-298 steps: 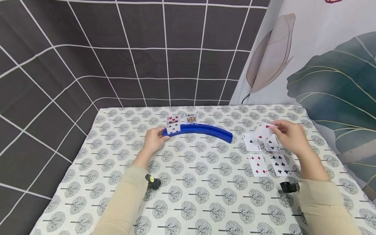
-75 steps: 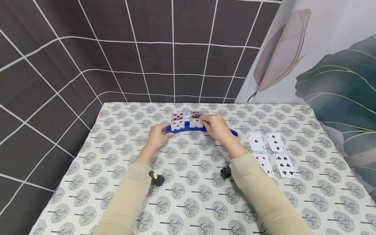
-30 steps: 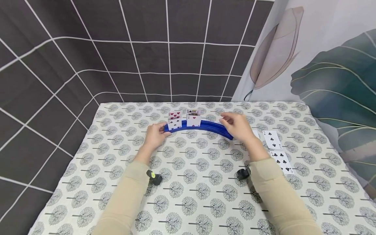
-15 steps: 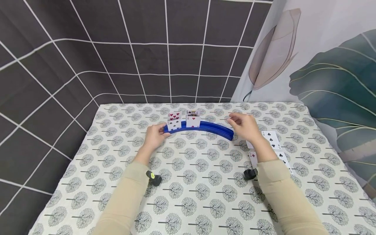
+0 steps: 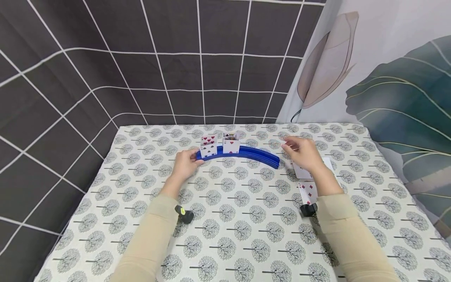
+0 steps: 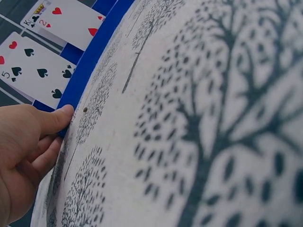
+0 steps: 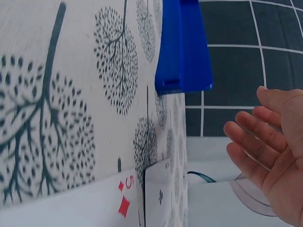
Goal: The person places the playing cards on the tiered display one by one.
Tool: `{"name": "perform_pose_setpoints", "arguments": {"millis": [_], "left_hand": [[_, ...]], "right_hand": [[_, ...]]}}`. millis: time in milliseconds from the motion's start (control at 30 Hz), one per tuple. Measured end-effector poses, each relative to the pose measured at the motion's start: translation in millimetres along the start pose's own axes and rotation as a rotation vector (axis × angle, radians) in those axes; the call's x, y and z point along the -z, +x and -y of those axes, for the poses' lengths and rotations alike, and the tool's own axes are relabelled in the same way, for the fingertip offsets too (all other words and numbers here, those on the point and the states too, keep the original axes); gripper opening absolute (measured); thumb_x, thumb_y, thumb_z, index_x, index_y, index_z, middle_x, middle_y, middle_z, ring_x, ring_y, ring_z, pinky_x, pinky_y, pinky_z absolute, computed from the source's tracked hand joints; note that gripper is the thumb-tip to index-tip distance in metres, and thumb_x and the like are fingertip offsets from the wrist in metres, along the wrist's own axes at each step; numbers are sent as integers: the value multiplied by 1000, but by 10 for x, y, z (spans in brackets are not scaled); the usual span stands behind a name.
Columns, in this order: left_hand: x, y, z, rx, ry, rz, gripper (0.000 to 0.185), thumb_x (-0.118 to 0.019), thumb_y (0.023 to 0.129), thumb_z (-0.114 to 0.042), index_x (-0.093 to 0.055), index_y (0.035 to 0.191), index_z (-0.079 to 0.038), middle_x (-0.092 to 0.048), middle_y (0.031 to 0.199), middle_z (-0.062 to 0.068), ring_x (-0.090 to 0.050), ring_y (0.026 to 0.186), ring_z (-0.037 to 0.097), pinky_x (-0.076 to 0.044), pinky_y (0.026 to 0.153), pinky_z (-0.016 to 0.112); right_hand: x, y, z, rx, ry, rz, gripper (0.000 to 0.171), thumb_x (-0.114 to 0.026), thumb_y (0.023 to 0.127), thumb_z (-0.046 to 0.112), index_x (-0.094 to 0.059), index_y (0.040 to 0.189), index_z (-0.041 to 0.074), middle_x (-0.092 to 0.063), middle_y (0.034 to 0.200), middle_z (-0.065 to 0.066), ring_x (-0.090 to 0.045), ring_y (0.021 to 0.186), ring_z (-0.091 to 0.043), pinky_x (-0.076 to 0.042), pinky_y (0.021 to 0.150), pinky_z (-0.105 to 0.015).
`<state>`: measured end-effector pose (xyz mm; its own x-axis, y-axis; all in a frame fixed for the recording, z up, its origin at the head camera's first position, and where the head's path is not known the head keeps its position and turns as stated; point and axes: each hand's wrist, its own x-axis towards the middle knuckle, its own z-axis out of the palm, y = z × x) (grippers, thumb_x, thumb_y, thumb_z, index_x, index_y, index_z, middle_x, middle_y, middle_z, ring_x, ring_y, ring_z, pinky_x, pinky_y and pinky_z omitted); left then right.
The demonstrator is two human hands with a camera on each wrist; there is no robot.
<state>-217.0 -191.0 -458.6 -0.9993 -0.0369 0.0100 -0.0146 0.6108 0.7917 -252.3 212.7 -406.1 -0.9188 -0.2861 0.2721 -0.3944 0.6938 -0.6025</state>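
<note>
A curved blue card holder (image 5: 258,156) stands on the table. My left hand (image 5: 184,163) grips its left end between thumb and fingers. In its slots, a five of spades (image 6: 33,61) stands before a card with red hearts (image 5: 208,138). Right of them a two of hearts (image 6: 71,21) stands before a king of clubs (image 5: 231,136). My right hand (image 5: 303,153) holds nothing; its fingers are loosely bent (image 7: 277,146) above the cards lying to the right of the holder. Below it are an ace of clubs (image 7: 158,191) and a five of diamonds (image 5: 308,192).
Another face-up card (image 5: 329,163) is mostly hidden by my right hand and wrist. A tree-patterned cloth (image 5: 225,235) covers the table. Behind rises a dark gridded curtain (image 5: 176,70), with a leaf-printed curtain (image 5: 387,98) at the right.
My right hand carried the two of hearts from the right-hand cards into the holder, before the king, and let go. It then moved back right, over the cards. My left hand stayed on the holder.
</note>
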Motion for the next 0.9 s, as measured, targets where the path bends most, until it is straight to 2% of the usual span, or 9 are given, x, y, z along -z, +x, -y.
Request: {"name": "perform_pose_setpoints", "arguments": {"millis": [300, 533, 900], "left_hand": [[2, -8, -5, 2, -1, 1, 55, -80, 86, -8, -59, 135, 5, -65, 125, 28, -68, 112, 36, -59, 97, 36], [0, -5, -8, 15, 6, 8, 56, -80, 87, -9, -58, 136, 4, -64, 127, 27, -67, 114, 36, -59, 98, 36], [-3, 3, -18, 17, 7, 5, 55, -79, 87, -9, -58, 136, 5, -66, 123, 27, -68, 113, 36, -58, 98, 36]], "right_hand": [[72, -64, -112, -48, 3, 42, 37, -63, 101, 19, -61, 127, -8, -69, 113, -28, -69, 96, -44, -60, 87, -58], [125, -120, -255, -45, -39, 33, 36, -63, 101, 17, -61, 126, -9, -69, 113, -29, -70, 95, -45, -60, 86, -58], [230, -171, -308, -60, -53, 24, 34, -64, 100, 15, -62, 123, -9, -69, 110, -30, -70, 93, -45, -60, 85, -59]]}}
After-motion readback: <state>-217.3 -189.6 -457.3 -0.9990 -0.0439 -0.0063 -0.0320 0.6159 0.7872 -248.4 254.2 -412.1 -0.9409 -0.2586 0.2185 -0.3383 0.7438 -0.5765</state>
